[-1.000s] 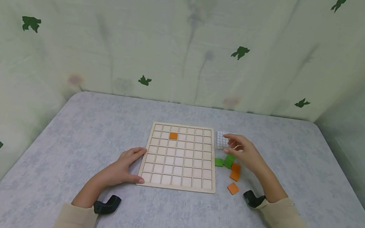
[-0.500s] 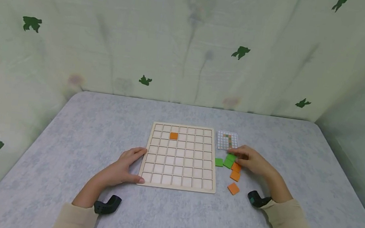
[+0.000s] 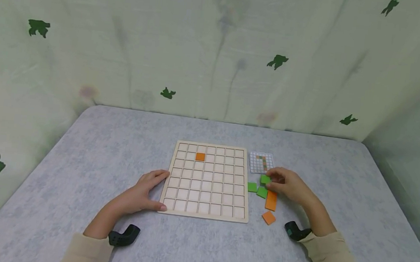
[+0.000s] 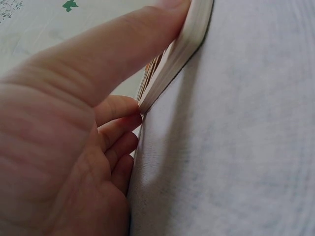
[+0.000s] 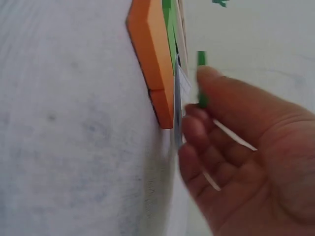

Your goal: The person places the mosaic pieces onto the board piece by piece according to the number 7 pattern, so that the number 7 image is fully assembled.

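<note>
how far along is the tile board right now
Barely begun. Done: one orange tile sits in the wooden grid board, whose other cells are bare. In hand: the right hand pinches a green tile while the left hand steadies the board's edge. Left: two green tiles and orange tiles beside the pattern card.

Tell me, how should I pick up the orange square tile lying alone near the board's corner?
The lone flat orange square tile lies flat on the grey table with free space round it. Probably come from above and pinch two opposite edges with thumb and finger, since it is thin.
</note>
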Available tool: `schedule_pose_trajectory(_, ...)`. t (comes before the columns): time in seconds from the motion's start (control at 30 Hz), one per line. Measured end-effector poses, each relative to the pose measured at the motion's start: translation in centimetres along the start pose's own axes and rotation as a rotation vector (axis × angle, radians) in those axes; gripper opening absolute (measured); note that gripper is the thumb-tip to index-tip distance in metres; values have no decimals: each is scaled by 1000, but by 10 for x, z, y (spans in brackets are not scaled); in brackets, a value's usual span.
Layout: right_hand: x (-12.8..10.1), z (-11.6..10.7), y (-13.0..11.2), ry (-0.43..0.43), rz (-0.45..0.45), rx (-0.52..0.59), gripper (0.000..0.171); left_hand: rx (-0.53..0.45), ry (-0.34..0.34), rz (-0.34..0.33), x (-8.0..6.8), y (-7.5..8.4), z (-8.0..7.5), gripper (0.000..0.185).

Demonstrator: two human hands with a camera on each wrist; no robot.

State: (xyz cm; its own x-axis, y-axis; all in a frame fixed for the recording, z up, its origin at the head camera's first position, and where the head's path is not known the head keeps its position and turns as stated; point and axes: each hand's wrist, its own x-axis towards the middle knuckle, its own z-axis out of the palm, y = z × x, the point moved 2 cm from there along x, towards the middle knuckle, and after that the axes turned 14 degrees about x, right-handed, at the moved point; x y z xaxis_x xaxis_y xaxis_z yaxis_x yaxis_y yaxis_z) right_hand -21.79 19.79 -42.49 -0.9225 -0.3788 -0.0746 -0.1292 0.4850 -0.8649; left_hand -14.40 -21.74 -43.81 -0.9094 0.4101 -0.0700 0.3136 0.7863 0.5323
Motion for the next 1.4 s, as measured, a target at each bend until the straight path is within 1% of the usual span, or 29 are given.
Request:
schedule_pose_trajectory(0.1, 3, 1, -10, 33, -33, -6, 29, -3, -1, -1, 0, 0, 0, 97)
schedule_pose_trajectory(0.17, 5, 1, -19, 49, -85, -5, 30, -2, 0, 1, -1, 0, 0, 97)
schedule_pose_trajectory(0.3, 15, 5, -37, 61, -185, 58, 34, -2, 2, 1, 0, -1, 0, 97)
schedule_pose_trajectory(0.47, 36, 20, -59, 67, -289, 143, 38, 0, 4, 1, 0, -1, 0, 97)
schedule_pose_trajectory(0.57, 52, 34, -69, 77, -319, 180, 37, 5, 3, -2, -1, -1, 0, 97)
schedule_pose_trajectory(0.67, 65, 50, -75, 85, -320, 219, 36, 7, 2, -6, -1, 0, 0, 97)
schedule_pose_trajectory(0.77, 75, 66, -77, 72, -303, 245, 34, 8, -2, -8, -1, 0, 0, 97)
schedule_pose_trajectory(0.87, 82, 79, -74, 45, -275, 258, 32, 7, -7, -9, 0, 0, 0, 97)
schedule_pose_trajectory(0.97, 88, 89, -68, 8, -227, 264, 32, 2, -11, -12, 0, 0, 0, 98)
schedule_pose_trajectory(1.13, 98, 101, -58, -25, -157, 250, 32, 2, -1, -7, 1, 0, 0, 97)
schedule_pose_trajectory(1.4, 102, 107, -56, -6, -153, 153, 26, 8, 6, -5, 0, 1, 0, 98)
